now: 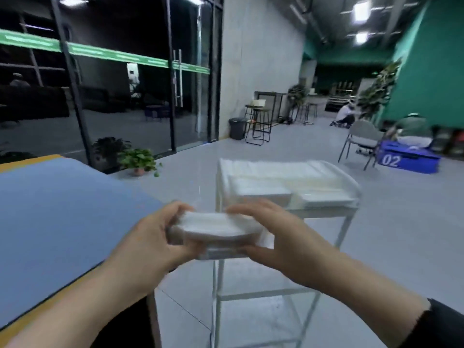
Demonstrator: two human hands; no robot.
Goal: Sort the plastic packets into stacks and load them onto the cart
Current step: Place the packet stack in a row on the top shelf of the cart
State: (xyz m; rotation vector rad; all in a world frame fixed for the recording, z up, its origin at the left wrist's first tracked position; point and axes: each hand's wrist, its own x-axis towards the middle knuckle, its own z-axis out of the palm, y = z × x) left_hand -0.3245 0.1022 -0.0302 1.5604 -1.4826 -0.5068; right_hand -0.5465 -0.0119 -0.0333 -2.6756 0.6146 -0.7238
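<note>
While I carry it, item one: packet stack (216, 229), clamped endwise in left grip (153, 237) and right grip (278, 237) to stay squared. Cart (351, 190), twelve o'clock, holds earlier stacks (261, 189).

packets (216, 228): glossy plastic | cart (346, 222): white metal | floor (389, 222): glossy

Two hands (160, 237), one cart (351, 212), one held stack (216, 228) (blurred).

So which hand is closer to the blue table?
Left. The left hand holds the packets right beside the blue table; the right hand grips their far side, toward the cart.
</note>
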